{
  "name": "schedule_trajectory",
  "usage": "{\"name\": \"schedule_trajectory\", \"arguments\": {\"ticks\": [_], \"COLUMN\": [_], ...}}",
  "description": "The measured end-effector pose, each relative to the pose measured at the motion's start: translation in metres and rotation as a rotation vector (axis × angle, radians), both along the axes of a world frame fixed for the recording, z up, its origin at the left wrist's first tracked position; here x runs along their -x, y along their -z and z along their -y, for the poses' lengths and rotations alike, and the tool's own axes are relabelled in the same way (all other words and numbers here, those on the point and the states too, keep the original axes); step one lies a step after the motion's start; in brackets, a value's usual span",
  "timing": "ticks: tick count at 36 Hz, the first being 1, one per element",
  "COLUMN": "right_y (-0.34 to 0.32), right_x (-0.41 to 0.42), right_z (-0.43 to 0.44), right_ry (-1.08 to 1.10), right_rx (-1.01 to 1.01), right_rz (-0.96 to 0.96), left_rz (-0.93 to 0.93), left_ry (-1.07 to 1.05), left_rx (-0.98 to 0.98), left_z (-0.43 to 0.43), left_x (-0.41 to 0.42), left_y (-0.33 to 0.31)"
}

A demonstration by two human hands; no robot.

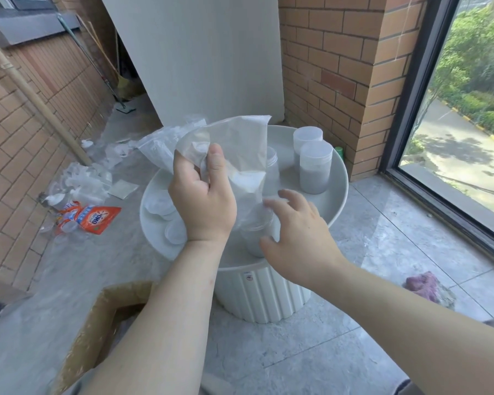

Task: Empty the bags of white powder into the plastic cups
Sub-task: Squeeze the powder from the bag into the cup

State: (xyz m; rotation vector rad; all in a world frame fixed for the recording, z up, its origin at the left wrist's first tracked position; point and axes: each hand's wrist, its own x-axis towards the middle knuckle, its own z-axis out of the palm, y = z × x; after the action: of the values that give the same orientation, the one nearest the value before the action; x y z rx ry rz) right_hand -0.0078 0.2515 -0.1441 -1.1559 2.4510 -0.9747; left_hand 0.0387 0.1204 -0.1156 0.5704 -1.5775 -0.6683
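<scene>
Loose lids (160, 205) sit at the left edge of the round table (341, 195), clear of the pour. Left hand (203, 201) pinches the bag (240, 143) by its bunched upper part, thumb and fingers curled tight. The powder is slumped into the low corner, right at the mouth of the open cup (257, 238) by the near edge. Right hand (297, 238) is spread and loosely curved beside the cup and the bag corner, clamped on neither as far as I can tell. Risks: the cup isn't held, so a nudge could tip it off the near edge. If the bag corner drifts, powder lands on the table. Capped cups (315, 169) at the far right edge are well apart.
</scene>
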Motion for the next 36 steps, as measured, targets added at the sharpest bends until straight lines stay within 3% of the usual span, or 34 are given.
{"name": "schedule_trajectory", "arguments": {"ticks": [36], "right_y": [-0.0033], "right_x": [0.0021], "right_z": [0.0018], "right_ry": [0.000], "right_rx": [-0.017], "right_rz": [0.009], "left_rz": [0.011], "left_ry": [0.003], "left_rx": [-0.024], "left_z": [0.0023], "left_x": [-0.0005], "left_y": [0.0015]}}
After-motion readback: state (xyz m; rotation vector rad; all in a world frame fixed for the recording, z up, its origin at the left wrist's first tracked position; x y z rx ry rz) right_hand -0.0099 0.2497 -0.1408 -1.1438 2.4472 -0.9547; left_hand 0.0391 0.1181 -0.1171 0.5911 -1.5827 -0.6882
